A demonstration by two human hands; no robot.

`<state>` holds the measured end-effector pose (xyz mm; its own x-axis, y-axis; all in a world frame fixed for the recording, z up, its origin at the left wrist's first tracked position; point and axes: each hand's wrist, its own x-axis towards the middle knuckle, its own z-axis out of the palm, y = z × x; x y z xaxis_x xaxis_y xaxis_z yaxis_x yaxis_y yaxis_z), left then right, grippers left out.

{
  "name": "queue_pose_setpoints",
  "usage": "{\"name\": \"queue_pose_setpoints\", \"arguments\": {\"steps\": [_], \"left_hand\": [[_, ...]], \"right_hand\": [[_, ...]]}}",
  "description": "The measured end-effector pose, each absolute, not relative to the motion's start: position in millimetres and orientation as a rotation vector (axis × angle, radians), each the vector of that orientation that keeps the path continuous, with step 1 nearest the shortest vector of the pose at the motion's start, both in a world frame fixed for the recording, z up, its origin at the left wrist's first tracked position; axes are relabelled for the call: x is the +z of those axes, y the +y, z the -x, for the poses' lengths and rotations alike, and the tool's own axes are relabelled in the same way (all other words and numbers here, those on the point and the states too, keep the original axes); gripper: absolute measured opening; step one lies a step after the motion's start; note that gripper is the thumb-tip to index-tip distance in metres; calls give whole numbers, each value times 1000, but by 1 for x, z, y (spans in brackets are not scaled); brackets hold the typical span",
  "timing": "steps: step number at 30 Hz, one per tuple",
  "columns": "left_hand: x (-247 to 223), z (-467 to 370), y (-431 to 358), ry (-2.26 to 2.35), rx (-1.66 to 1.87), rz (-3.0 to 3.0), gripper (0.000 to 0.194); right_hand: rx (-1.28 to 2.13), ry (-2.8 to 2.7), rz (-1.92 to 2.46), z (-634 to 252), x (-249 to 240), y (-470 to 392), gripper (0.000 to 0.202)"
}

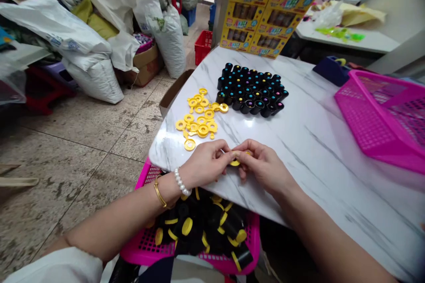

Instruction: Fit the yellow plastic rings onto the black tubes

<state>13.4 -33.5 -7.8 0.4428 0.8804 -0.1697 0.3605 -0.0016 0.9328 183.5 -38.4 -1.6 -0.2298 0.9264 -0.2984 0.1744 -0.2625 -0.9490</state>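
Both hands meet over the near edge of the marble-patterned table [318, 159]. My left hand [210, 161] and my right hand [262, 163] pinch one yellow plastic ring [235, 163] between thumbs and fingertips; the fingers cover most of it. Beyond my left hand lies a loose pile of yellow rings [202, 120], some with small tabs. Farther back stands a tight cluster of black cylinders [250, 90], their tops dotted blue, yellow and purple. Under my forearms a pink basket [133, 247] holds black cylinders with yellow ends [187, 226].
Yellow display boxes [252, 13] are stacked at the table's back. At the right stand a pink basket [372, 115] and a dark blue tape dispenser [332, 70]. White sacks [94, 73], a cardboard box [146, 66] and a red crate [203, 46] sit on the floor.
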Motion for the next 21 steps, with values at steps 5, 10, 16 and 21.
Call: {"name": "queue_pose_setpoints", "arguments": {"steps": [5, 10, 16, 21], "left_hand": [[-16, -15, -47, 1112, 771, -1788, 24], [-22, -18, -49, 1162, 777, -1913, 20], [-22, -20, -47, 1167, 786, -1951, 20], [-22, -21, -48, 1182, 770, -1972, 12]], "right_hand": [[1514, -1326, 1322, -186, -6, -41, 23], [1510, -1331, 1336, -190, -4, -41, 23], [1178, -1513, 1458, -189, 0, -47, 18], [1033, -1632, 1462, -188, 2, -47, 14]]}}
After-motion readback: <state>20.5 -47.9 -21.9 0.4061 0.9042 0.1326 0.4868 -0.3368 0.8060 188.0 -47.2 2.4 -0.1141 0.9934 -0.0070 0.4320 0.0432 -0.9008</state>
